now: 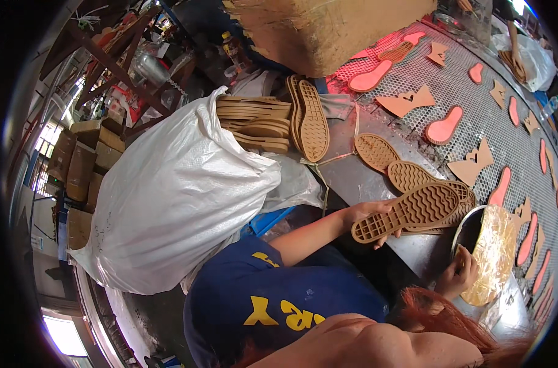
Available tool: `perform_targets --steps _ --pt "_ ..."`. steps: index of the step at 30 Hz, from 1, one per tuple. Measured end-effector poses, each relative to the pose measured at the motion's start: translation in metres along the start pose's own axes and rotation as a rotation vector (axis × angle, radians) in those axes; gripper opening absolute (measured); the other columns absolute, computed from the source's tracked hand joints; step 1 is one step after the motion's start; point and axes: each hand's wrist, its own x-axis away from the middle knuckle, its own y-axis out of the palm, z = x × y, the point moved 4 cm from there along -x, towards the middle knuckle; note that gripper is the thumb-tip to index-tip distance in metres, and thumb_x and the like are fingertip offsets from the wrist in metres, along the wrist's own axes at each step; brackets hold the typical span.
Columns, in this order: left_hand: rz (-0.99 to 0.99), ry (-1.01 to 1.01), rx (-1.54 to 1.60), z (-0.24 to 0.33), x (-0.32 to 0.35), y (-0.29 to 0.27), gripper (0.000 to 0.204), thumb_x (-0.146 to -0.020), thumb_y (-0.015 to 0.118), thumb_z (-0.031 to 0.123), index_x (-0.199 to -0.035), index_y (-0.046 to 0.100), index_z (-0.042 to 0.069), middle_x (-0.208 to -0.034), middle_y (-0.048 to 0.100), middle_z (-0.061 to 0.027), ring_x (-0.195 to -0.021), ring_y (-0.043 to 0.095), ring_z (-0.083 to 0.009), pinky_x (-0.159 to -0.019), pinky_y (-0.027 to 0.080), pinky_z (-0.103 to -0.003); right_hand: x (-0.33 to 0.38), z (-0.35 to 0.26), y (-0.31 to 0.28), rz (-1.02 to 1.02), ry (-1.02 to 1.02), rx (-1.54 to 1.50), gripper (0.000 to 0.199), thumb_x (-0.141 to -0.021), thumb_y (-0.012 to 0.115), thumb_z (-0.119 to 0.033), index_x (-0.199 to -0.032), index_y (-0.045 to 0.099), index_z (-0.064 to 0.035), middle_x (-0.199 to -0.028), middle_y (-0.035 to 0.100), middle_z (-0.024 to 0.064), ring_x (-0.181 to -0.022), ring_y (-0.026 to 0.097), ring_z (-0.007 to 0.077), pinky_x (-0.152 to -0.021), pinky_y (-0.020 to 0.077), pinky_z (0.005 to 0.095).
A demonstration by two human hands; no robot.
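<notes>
My left hand [382,219] grips a brown rubber shoe sole [414,211], fingers underneath, its wavy and grid-patterned tread facing up. More brown soles [377,152] lie overlapping on the metal table edge just beyond it and partly under it. My right hand [458,274] is curled at the near side of a round container [490,254] with a pale rim, dark inside and covered with shiny yellowish film. What those fingers hold, if anything, is hidden.
At left, a big white woven sack [181,190] spills stacked soles [254,119]. A perforated conveyor [414,80] runs along the right, carrying pink insoles [443,126] and tan cut pieces [408,102]. A large cardboard box [334,30] stands at the far end.
</notes>
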Motion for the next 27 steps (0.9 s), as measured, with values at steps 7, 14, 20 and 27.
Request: perform_targets --steps 7,14,20,27 --pt "0.090 0.102 -0.030 -0.005 0.001 -0.008 0.050 -0.097 0.041 0.035 -0.138 0.023 0.011 -0.102 0.058 -0.0237 -0.068 0.067 -0.0311 -0.060 0.056 -0.044 0.000 0.005 -0.003 0.047 0.037 -0.139 0.018 -0.081 0.062 0.001 -0.097 0.068 -0.0054 -0.090 0.064 0.0080 -0.084 0.059 0.0249 -0.077 0.0437 0.0350" --pt "0.122 0.104 -0.034 -0.006 -0.006 -0.011 0.049 -0.097 0.040 0.036 -0.135 0.027 0.008 -0.103 0.058 -0.0233 -0.071 0.067 -0.0308 -0.066 0.056 -0.042 0.003 0.010 -0.004 0.181 0.180 -0.362 0.014 -0.084 0.061 0.001 -0.096 0.067 -0.0036 -0.088 0.065 0.0075 -0.081 0.059 0.0211 -0.071 0.0462 0.0313" --pt "0.033 0.134 0.001 -0.007 -0.007 -0.006 0.052 -0.097 0.042 0.032 -0.139 0.025 0.007 -0.104 0.058 -0.0219 -0.087 0.065 -0.0313 -0.067 0.059 -0.043 0.004 0.018 -0.003 0.037 0.229 -0.377 0.013 -0.086 0.059 0.002 -0.096 0.066 -0.0010 -0.087 0.064 0.0070 -0.075 0.060 0.0180 -0.065 0.0468 0.0280" --pt "0.094 0.097 -0.029 -0.010 -0.007 -0.010 0.049 -0.097 0.040 0.036 -0.135 0.028 0.007 -0.104 0.057 -0.0210 -0.072 0.067 -0.0302 -0.069 0.055 -0.043 0.006 0.019 -0.004 0.024 0.264 -0.435 0.011 -0.086 0.058 0.004 -0.094 0.065 0.0010 -0.086 0.063 0.0091 -0.077 0.060 0.0180 -0.069 0.0480 0.0288"
